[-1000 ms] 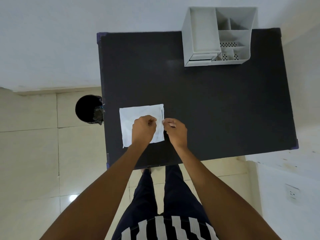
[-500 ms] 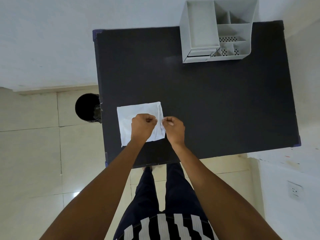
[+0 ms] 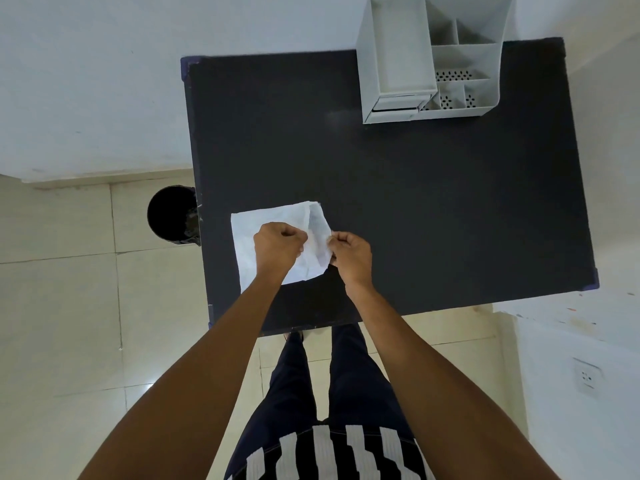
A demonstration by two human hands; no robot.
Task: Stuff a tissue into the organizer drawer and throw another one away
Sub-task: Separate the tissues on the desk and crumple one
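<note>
A white tissue (image 3: 273, 216) lies flat near the front left of the black table (image 3: 415, 202). My left hand (image 3: 278, 245) rests on it as a fist, pinching it near its right side. My right hand (image 3: 349, 252) pinches a thin top layer of tissue (image 3: 317, 233) at the right edge, lifted and peeling away from the sheet beneath. A grey organizer (image 3: 429, 60) stands at the far right of the table, its small drawer (image 3: 398, 102) at the front left bottom slightly open. A black bin (image 3: 171, 213) stands on the floor just left of the table.
A white wall runs behind the table and another on the right, with a socket (image 3: 587, 375). The floor (image 3: 69, 306) is pale tile. My legs stand at the table's front edge.
My right hand has pulled the tissue's right edge up, so a thin layer now stands raised and separated. The view has drifted slightly, and my left hand still presses the sheet.
</note>
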